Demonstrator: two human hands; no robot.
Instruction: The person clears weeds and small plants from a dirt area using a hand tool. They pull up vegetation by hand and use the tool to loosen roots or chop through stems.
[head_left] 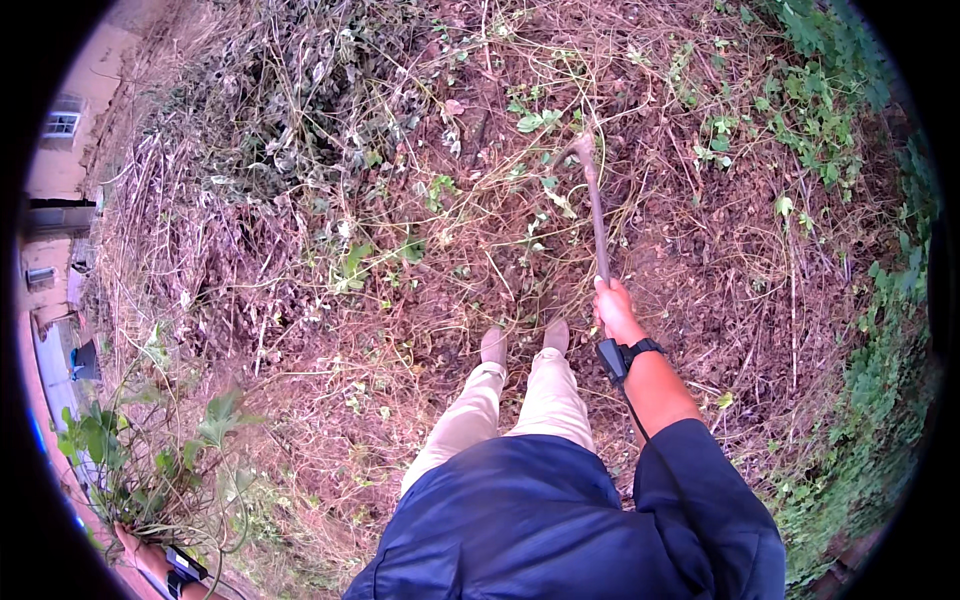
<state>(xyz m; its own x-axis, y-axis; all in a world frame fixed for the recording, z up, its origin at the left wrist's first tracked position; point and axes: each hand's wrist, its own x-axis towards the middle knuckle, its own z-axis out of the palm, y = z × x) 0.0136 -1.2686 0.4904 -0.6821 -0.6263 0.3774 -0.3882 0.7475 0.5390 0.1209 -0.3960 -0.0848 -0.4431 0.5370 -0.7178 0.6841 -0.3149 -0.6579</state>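
Note:
My right hand [615,308] is wrapped round the lower end of a long wooden-handled tool [596,215] in front of me. The tool reaches away over the ground, and its hooked head, bent to the left, lies among dry stems; whether it is a sickle or a hoe I cannot tell. Far out at the lower left, my left hand [138,548] grips a bunch of leafy green vines [125,460]. Leaves spread above that hand and a loose stem hangs to its right. The fingers are partly hidden by the stems.
Dry stems and trailing vines [500,210] cover the brown ground round my shoes [524,342]. A heap of wilted plants [290,120] lies at the upper left. Dense green growth [885,370] lines the right side. A building wall [65,160] with windows stands at the far left.

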